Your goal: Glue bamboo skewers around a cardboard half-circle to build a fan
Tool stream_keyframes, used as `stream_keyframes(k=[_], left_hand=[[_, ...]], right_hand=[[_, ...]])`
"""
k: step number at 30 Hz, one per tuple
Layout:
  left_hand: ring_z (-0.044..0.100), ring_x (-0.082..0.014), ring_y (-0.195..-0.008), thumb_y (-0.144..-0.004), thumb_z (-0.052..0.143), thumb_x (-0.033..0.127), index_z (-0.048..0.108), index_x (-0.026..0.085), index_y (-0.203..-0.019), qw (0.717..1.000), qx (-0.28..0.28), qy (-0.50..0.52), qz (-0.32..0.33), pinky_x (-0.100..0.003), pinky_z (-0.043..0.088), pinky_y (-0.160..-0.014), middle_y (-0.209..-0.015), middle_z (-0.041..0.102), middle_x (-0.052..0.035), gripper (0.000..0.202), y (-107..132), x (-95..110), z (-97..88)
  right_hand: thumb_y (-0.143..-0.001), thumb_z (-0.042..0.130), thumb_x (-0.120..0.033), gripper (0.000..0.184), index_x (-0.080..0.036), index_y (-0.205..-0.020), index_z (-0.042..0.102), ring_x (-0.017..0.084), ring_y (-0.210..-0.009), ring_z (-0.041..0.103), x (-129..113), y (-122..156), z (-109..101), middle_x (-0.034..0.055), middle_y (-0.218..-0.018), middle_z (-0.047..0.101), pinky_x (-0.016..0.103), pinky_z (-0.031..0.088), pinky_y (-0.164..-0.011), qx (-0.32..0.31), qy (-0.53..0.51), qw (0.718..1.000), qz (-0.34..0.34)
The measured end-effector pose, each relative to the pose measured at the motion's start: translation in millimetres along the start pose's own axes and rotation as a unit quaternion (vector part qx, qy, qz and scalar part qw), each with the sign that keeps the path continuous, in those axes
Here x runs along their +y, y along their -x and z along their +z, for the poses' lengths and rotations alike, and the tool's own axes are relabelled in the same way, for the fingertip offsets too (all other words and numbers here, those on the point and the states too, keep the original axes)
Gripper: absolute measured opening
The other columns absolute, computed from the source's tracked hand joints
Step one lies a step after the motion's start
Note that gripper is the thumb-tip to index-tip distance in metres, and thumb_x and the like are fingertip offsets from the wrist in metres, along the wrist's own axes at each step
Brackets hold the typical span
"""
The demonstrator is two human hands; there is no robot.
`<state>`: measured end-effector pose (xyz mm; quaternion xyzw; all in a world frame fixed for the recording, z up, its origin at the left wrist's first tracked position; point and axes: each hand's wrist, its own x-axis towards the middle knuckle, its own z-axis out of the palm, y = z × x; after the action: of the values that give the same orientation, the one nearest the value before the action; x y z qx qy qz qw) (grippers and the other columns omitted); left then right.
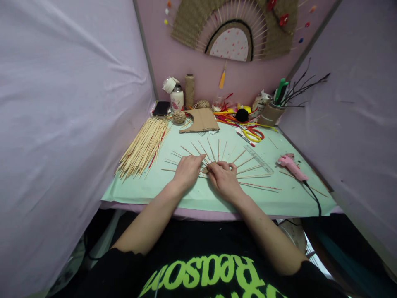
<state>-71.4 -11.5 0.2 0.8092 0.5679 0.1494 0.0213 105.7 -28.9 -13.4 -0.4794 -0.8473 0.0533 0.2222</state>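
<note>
A half-round fan of thin wooden sticks (218, 149) lies on the table, its sticks spreading outward from a small brown hub. My left hand (187, 170) rests over the left sticks, fingers bent toward the hub and gripping at its edge. Curled over the middle of the fan, my right hand (225, 179) has its fingertips pressed together on the hub. The hands cover most of the hub, so the exact hold of the fingertips is hidden. A clear ruler (259, 159) lies just beyond the right-hand sticks.
A heap of loose sticks (144, 147) lies left. Cut cardboard (203, 120), twine balls (179, 117), scissors (252, 134) and a pen (245, 139) lie behind the fan. A pink glue gun (293, 166) with a black cord is at right. A bottle (177, 98) stands at the back.
</note>
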Motion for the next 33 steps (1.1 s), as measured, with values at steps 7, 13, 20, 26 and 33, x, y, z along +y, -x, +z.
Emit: stream_keyframes(k=[7,13,20,26,33], left_hand=[[0.064,-0.0225,-0.107,-0.095,0.047,0.014,0.055,0.02,-0.136,1.0,-0.001,0.001,-0.003,-0.037,0.046,-0.094,-0.112,0.072,-0.0087,0.043,0.1,0.1,0.3],[0.064,-0.0226,-0.107,-0.095,0.047,0.014,0.055,0.02,-0.135,1.0,-0.004,-0.005,-0.002,-0.037,0.046,-0.093,-0.112,0.072,-0.0088,0.042,0.2,0.7,-0.7],[0.064,-0.0231,-0.107,-0.095,0.046,0.013,0.055,0.02,-0.136,1.0,-0.003,-0.009,-0.002,-0.037,0.047,-0.092,-0.112,0.072,-0.0087,0.042,0.2,0.6,-0.4],[0.064,-0.023,-0.108,-0.095,0.046,0.012,0.055,0.02,-0.135,1.0,-0.004,-0.002,-0.001,-0.037,0.046,-0.094,-0.113,0.072,-0.0079,0.042,0.2,0.6,-0.9],[0.064,-0.0228,-0.107,-0.095,0.046,0.014,0.055,0.02,-0.135,1.0,-0.004,-0.005,-0.003,-0.037,0.046,-0.093,-0.112,0.072,-0.0086,0.042,-0.2,-0.2,-0.2]], right_hand=[[-0.099,0.043,-0.026,0.015,-0.024,-0.105,0.057,0.024,-0.114,0.052,-0.1,-0.1,-0.4,0.0059,-0.114,0.072,0.044,0.022,-0.097,-0.001,0.003,1.0,0.0],[-0.099,0.043,-0.025,0.015,-0.023,-0.105,0.057,0.024,-0.115,0.051,-1.2,-0.3,-1.3,0.0059,-0.115,0.072,0.044,0.021,-0.097,-0.002,-0.001,1.0,0.003],[-0.099,0.043,-0.025,0.016,-0.024,-0.105,0.058,0.023,-0.113,0.051,0.1,-0.1,0.7,0.0054,-0.116,0.072,0.044,0.021,-0.097,0.005,0.002,1.0,-0.001],[-0.099,0.043,-0.026,0.016,-0.024,-0.104,0.058,0.024,-0.113,0.052,0.2,-0.4,0.8,0.0055,-0.115,0.072,0.044,0.021,-0.097,0.004,0.013,1.0,-0.003],[-0.099,0.043,-0.026,0.015,-0.024,-0.104,0.058,0.023,-0.113,0.052,-0.4,-0.7,0.2,0.0052,-0.114,0.072,0.044,0.022,-0.097,0.005,0.008,1.0,0.0]])
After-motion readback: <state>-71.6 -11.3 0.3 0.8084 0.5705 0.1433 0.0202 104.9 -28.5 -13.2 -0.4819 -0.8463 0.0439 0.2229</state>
